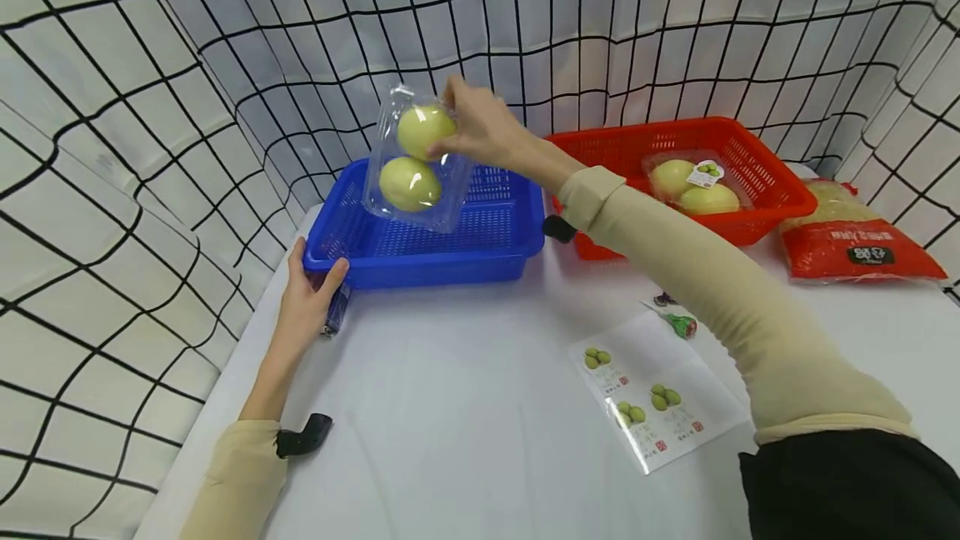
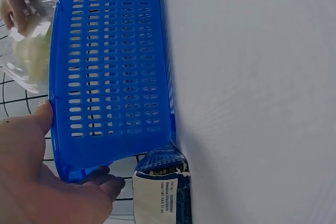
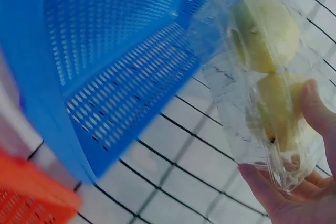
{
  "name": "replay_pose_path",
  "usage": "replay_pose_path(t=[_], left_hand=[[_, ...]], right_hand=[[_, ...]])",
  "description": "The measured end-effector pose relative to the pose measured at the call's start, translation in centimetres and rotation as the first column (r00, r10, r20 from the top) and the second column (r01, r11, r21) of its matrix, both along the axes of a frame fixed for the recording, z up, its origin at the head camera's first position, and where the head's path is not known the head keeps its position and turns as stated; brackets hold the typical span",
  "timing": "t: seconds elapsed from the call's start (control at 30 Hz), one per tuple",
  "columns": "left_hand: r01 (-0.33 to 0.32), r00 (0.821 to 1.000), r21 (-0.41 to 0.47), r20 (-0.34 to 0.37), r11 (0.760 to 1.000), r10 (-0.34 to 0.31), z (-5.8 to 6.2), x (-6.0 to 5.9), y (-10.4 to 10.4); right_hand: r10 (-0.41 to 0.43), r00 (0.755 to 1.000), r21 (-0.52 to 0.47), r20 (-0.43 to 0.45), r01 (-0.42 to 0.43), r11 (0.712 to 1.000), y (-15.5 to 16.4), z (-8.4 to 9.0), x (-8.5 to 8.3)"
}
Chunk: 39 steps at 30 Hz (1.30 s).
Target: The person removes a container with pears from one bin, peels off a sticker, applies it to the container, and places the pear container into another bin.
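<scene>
1. The right hand (image 1: 480, 133) holds a clear pack (image 1: 415, 158) by its upper end, with fingers and thumb closed around it.
2. The pack hangs in the air above the blue basket (image 1: 427, 252), tilted, and does not touch it.
3. Inside the pack are two pale yellow fruits (image 1: 409, 183), one above the other.
4. In the right wrist view the thumb lies on the side of the pack (image 3: 268, 93) and the fingers (image 3: 273, 195) support it from below; the basket (image 3: 105, 66) is behind it.
5. The left hand (image 1: 306, 307) grips the near left corner of the blue basket, with the thumb on the rim and the fingers below.
6. In the left wrist view the thumb touches the basket wall (image 2: 110, 77), and the fingers (image 2: 102, 184) curl under the corner.
7. A small blue packet (image 2: 161, 190) lies on the table (image 1: 465, 407) just beside this corner, near the left hand.
8. The two hands are well apart.
9. A red basket (image 1: 750, 165) stands to the right of the blue one, and a second pack (image 1: 693, 187) of the same fruit lies in it.
10. A red bag (image 1: 847, 244) lies on the table right of the red basket.
11. A sheet of labels (image 1: 660, 394) with fruit pictures lies on the table, under the right forearm.
</scene>
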<state>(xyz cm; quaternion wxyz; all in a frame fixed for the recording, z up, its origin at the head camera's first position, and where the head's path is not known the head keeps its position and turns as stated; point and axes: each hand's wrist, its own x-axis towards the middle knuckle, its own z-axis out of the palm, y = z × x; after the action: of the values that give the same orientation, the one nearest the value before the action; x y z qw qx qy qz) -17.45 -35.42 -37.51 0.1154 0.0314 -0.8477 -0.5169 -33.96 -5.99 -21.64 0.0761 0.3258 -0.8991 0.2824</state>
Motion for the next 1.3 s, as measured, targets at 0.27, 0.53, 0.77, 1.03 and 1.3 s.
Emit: replay_pose_path(t=[0.27, 0.53, 0.77, 1.03, 1.3], left_hand=[[-0.012, 1.000, -0.025, -0.013, 1.000, 0.012, 0.9, -0.5, 0.1], [-0.011, 1.000, -0.030, -0.002, 0.999, 0.011, 0.8, -0.5, 0.3], [-0.023, 1.000, -0.041, -0.018, 0.999, 0.022, 0.0, -0.3, 0.5], [-0.043, 0.999, -0.067, -0.009, 0.997, 0.043, -0.4, -0.1, 1.2], [-0.034, 0.999, -0.064, -0.020, 0.997, 0.033, -0.3, -0.4, 1.0]], right_hand=[[-0.057, 0.998, -0.145, -0.007, 0.055, 0.988, 6.0, 2.9, 2.9], [0.064, 0.993, -0.139, 0.096, -0.050, 0.989, 10.9, 1.1, 6.6], [0.226, 0.943, -0.108, 0.244, -0.205, 0.973, 13.4, -1.9, 10.3], [0.278, 0.872, 0.044, 0.404, -0.322, 0.946, 14.5, -6.3, 14.9], [0.314, 0.806, 0.108, 0.503, -0.419, 0.902, 14.9, -10.3, 15.1]])
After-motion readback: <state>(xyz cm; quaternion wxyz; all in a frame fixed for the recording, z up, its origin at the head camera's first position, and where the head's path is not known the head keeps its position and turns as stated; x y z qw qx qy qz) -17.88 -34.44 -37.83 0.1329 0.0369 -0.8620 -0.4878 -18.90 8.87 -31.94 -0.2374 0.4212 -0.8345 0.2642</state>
